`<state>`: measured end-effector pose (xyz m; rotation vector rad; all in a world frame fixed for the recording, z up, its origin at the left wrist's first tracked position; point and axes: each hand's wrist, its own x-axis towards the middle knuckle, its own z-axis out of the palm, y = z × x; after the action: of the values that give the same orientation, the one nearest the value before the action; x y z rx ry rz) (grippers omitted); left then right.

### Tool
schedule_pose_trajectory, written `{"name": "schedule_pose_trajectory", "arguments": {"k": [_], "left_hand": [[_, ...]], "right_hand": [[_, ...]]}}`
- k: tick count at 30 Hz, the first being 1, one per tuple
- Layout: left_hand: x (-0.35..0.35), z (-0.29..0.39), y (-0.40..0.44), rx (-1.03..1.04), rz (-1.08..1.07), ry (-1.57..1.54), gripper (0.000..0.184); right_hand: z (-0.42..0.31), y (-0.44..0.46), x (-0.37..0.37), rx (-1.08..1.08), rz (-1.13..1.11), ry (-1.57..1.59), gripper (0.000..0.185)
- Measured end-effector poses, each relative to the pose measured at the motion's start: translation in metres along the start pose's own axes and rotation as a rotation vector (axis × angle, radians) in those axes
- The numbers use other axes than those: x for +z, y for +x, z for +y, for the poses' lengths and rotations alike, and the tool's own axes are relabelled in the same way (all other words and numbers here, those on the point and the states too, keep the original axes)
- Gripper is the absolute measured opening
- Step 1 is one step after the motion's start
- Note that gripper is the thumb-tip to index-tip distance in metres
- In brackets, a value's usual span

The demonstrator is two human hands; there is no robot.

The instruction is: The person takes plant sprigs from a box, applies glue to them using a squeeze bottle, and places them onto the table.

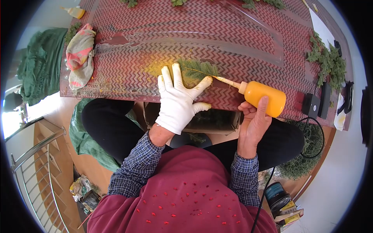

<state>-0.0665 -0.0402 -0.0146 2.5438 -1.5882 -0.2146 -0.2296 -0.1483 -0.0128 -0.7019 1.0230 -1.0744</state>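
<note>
My left hand point(175, 103), in a white glove with yellow-stained fingertips, lies spread on the table's near edge, its fingers touching a green fern-like sprig point(200, 69). My bare right hand point(254, 120) grips an orange-yellow squeeze bottle point(265, 99). The bottle is tilted, its long nozzle pointing left to the stem end of the sprig beside my left fingers. A thin yellow line runs along the sprig's stem. Yellow stains point(159, 64) spread over the table cover around the fingertips.
A zigzag-patterned cover point(233, 39) lies over the table. A stained cloth point(80, 56) and a smaller yellow bottle point(75, 12) are at left. Green foliage point(328, 62) and black devices point(316, 104) lie at right, with a black cable point(322, 138). An open box point(229, 126) sits under the edge.
</note>
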Motion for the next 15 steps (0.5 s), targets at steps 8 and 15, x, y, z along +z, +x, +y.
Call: {"name": "schedule_pose_trajectory", "arguments": {"k": [8, 15], "left_hand": [[0.0013, 0.0007, 0.0, -0.001, -0.011, 0.02, 0.075], [0.0005, 0.0014, 0.0009, -0.004, -0.022, 0.028, 0.076]], "right_hand": [[-0.0014, 0.0027, -0.0069, 0.001, -0.001, -0.034, 0.04], [-0.0079, 0.0043, -0.0101, -0.001, 0.0, 0.024, 0.033]]}}
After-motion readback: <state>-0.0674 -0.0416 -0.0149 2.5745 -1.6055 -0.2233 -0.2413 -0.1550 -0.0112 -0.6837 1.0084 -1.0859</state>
